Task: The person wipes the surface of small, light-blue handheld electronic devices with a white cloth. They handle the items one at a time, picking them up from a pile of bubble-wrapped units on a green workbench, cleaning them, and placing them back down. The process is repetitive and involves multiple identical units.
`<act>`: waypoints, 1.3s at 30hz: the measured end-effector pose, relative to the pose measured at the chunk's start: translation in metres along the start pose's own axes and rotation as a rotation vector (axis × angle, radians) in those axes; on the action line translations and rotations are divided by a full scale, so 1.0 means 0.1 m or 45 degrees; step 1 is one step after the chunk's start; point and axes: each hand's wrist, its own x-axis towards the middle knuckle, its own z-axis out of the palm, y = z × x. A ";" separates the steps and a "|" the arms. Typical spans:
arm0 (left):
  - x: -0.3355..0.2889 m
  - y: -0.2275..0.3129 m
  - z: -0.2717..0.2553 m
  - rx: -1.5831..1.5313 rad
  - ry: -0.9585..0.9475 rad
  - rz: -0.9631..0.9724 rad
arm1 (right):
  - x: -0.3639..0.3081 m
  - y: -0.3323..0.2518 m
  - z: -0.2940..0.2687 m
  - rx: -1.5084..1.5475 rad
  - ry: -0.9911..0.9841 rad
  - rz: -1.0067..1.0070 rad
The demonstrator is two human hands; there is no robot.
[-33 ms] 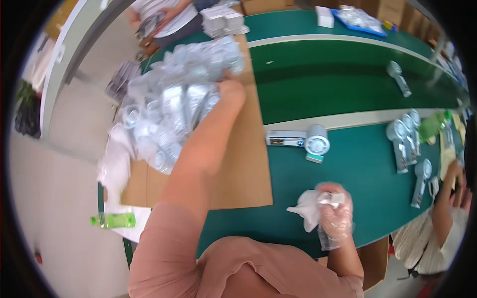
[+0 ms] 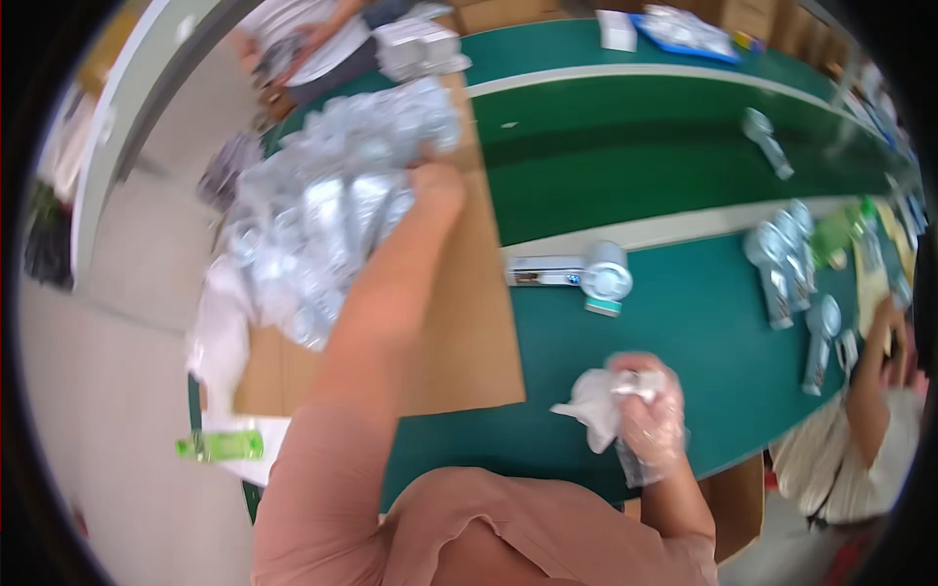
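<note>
A large heap of clear plastic bags with pale blue pieces inside (image 2: 332, 210) lies on a flat cardboard sheet (image 2: 469, 332) at the left. My left hand (image 2: 437, 186) is bare and reaches to the heap's right side, touching the bags; its fingers are mostly hidden there. A thin clear plastic glove covers my right hand (image 2: 653, 410), which is closed around a crumpled white cloth or tissue (image 2: 594, 405) over the green table. Beyond it lies a pale blue handheld fan (image 2: 606, 273) with a round head, a small teal-and-white block (image 2: 603, 307) against its near side.
Several similar fans (image 2: 772, 269) lie at the right, near a green bottle (image 2: 835, 230) and a co-worker's hand (image 2: 894, 332). One more fan (image 2: 767, 144) rests on the green strip beyond. Another green bottle (image 2: 221, 445) lies at the left edge. White boxes (image 2: 420, 47) are stacked at the back.
The whole view has shifted slightly, so most things appear a little further left. My left hand stays at the bags, and my right hand still grips the white cloth or tissue.
</note>
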 end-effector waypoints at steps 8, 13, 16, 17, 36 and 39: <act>-1.85 -0.31 -0.25 -0.394 0.555 0.705 | 0.13 -0.19 -0.45 0.209 0.241 -0.144; -2.74 -0.84 -0.29 -1.054 0.224 0.819 | 0.62 -0.32 -1.56 -1.717 0.614 -0.327; -3.06 -0.92 -0.13 -1.297 0.137 0.835 | 0.84 -0.06 -2.02 -1.925 0.471 0.226; -3.17 -0.93 -0.08 -1.355 0.139 0.819 | 0.83 0.04 -2.05 -1.919 0.499 0.132; -3.62 -0.40 0.65 -2.965 -0.141 -0.065 | -0.33 -0.04 0.63 0.908 -0.342 0.792; -3.56 -0.58 0.61 -2.202 0.208 0.144 | -0.33 0.03 0.63 1.337 -0.343 0.691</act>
